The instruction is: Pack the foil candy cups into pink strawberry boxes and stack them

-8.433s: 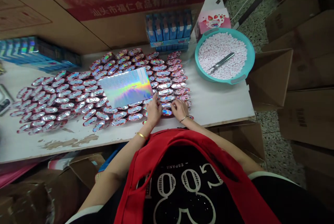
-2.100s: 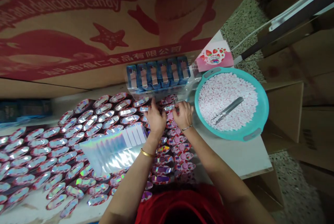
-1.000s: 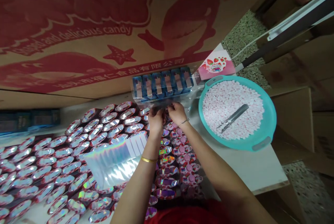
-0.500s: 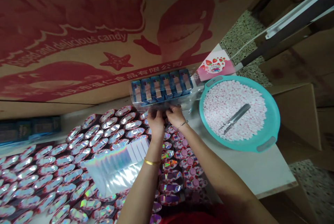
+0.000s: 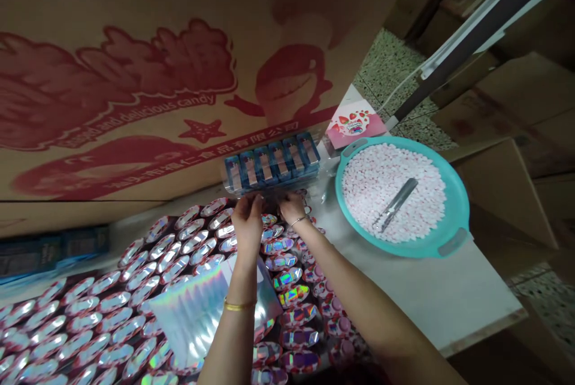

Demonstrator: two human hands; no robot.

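My left hand (image 5: 248, 217), with a gold bangle on its wrist, is closed in a pinch at the front edge of a clear plastic pack of blue boxes (image 5: 272, 163). Whatever lies between its fingertips is too small to make out. A short way to the right, my right hand (image 5: 293, 208) has curled fingers, mostly hidden, low by the same pack and the small containers below it. Rows of shiny oval-topped containers (image 5: 193, 241) stand around and in front of both hands. On top of them, partly behind my left forearm, lies a flat iridescent packet (image 5: 193, 307).
A teal basin (image 5: 458, 205) of small white and pink candies (image 5: 404, 163), with a metal scoop (image 5: 395, 204) in it, stands at right. Behind it is a pink strawberry-print card (image 5: 357, 127). A large printed carton (image 5: 157, 91) walls the back. Blue packs (image 5: 54, 250) lie at left.
My two hands have moved apart, the left one toward the left of the plastic pack. The head view has shifted a little. The basin and scoop stay in place on the table.
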